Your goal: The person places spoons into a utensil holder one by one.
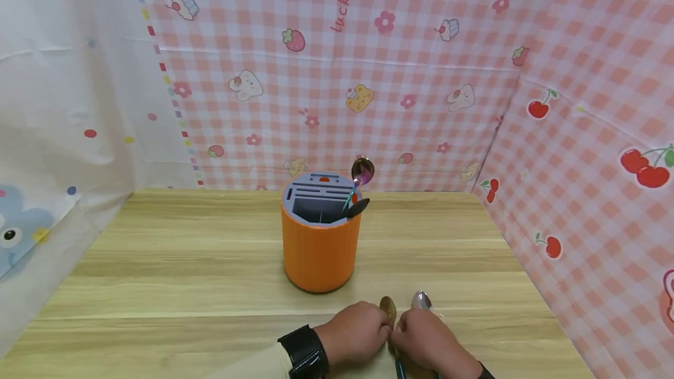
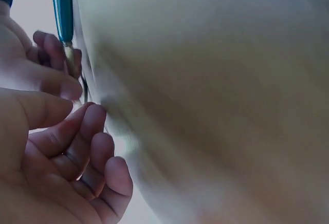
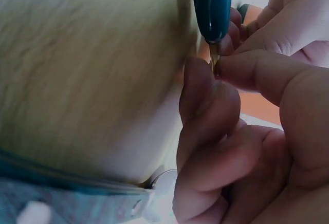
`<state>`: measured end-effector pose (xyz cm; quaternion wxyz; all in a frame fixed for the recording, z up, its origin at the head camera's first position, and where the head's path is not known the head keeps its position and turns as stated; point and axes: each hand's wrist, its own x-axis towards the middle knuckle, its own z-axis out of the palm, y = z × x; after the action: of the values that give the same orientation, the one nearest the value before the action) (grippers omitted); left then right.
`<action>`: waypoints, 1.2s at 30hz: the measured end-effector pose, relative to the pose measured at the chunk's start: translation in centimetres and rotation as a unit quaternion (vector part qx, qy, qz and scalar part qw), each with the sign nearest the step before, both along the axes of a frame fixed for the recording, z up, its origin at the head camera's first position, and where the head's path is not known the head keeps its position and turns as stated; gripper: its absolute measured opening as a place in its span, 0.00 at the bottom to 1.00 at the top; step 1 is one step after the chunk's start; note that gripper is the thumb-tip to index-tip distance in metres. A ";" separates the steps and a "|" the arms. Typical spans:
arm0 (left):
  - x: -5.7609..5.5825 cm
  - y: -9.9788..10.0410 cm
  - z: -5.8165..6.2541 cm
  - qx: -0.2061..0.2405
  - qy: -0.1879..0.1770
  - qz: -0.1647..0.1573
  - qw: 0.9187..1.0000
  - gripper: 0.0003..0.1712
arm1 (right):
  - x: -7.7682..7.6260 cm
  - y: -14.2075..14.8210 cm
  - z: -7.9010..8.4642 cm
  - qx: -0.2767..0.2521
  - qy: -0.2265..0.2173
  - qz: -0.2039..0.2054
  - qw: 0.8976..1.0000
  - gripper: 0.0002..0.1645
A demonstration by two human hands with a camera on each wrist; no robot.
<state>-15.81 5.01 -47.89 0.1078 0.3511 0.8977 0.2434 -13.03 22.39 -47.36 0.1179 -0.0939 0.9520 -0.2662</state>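
Both hands meet at the table's near edge. My right hand point(image 1: 426, 341) pinches the thin metal neck of a spoon with a gold bowl point(image 1: 388, 309) and a teal handle point(image 3: 212, 3) between thumb and forefinger point(image 3: 205, 85). My left hand point(image 1: 355, 333) lies against it, fingers loosely curled point(image 2: 97, 152) by the same neck; whether it grips is unclear. A silver spoon point(image 1: 421, 300) lies just right of the gold one, its handle hidden under the right hand. A black band point(image 1: 305, 351) wraps the left wrist.
An orange utensil holder point(image 1: 321, 250) with a grey slotted insert stands mid-table, holding a shiny purple-tinted spoon point(image 1: 362, 170) and a black spoon point(image 1: 358, 207). The wooden table point(image 1: 184, 262) is walled by pink checked cloth behind and right, and white cloth on the left.
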 end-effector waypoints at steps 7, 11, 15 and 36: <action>-1.5 -2.0 1.0 0.054 -0.040 0.000 0.998 0.13 | -0.4 -0.7 1.5 -0.034 -0.003 -0.006 0.999 0.17; -2.2 -3.1 2.2 0.093 -0.068 0.019 0.993 0.12 | -0.8 -1.4 2.4 -0.056 0.029 0.003 0.998 0.15; -2.5 -4.0 3.4 0.104 -0.063 0.029 0.992 0.10 | -1.1 -2.1 3.6 -0.087 0.042 0.013 0.995 0.08; -2.6 -9.2 12.1 0.197 0.010 0.070 0.978 0.07 | -3.5 -6.8 13.1 -0.079 0.096 0.049 0.991 0.03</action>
<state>-18.41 -4.17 -35.79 0.0105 0.3037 0.8556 0.4191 -16.53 15.57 -34.21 0.0308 -0.1745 0.9293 -0.3239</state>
